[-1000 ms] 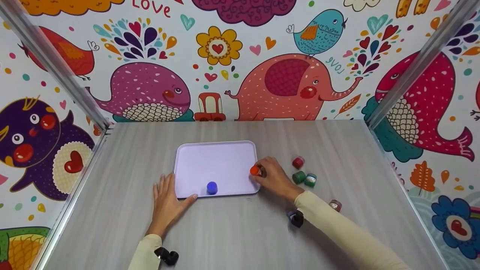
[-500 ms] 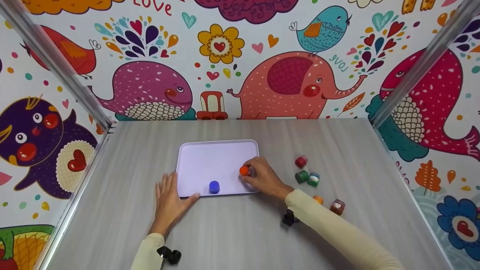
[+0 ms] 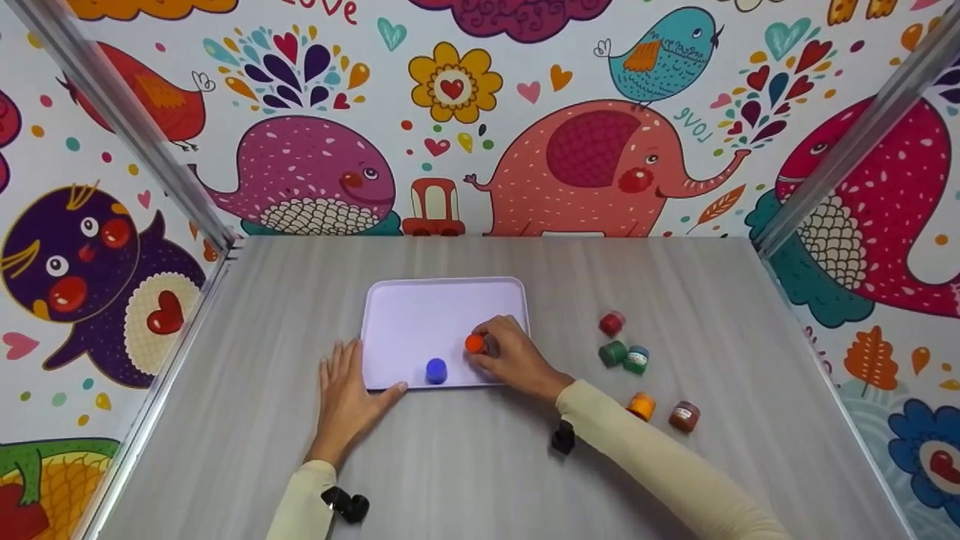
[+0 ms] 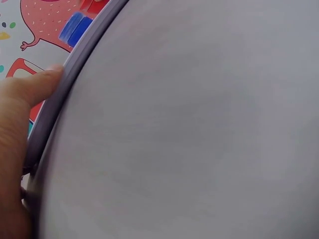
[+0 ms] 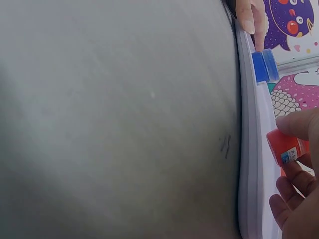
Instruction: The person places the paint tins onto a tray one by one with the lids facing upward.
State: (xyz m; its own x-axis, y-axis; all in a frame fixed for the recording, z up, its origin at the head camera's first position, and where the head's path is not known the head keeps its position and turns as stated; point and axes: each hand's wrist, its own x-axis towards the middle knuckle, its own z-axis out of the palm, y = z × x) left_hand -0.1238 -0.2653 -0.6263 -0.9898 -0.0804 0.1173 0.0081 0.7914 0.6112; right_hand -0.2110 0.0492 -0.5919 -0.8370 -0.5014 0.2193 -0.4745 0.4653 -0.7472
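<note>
A pale lilac tray (image 3: pixel 412 311) lies on the table. My right hand (image 3: pixel 517 361) pinches a small orange-red paint jar (image 3: pixel 475 343) between thumb and fingers over the tray's right half; its label shows in the right wrist view, where the paint jar (image 5: pixel 285 147) is tilted. Whether it touches the tray I cannot tell. A blue-capped paint jar (image 3: pixel 436 370) stands on the tray by the near rim. My left hand (image 3: pixel 346 409) rests at the tray's near left corner, fingers extended along the left side and the thumb (image 4: pixel 42 84) on the near rim.
Right of the tray lie a red jar (image 3: pixel 611 322), a green jar (image 3: pixel 613 353) and a teal-green jar (image 3: pixel 636 359). Nearer me are a yellow-orange jar (image 3: pixel 641 406), beside my right sleeve, and a brown jar (image 3: pixel 684 416). Patterned walls (image 3: pixel 315 172) enclose the table.
My right hand has carried the orange-red paint jar leftward from the tray's right rim toward the blue-capped one. The yellow-orange jar has come out from behind my sleeve. My left hand stays put.
</note>
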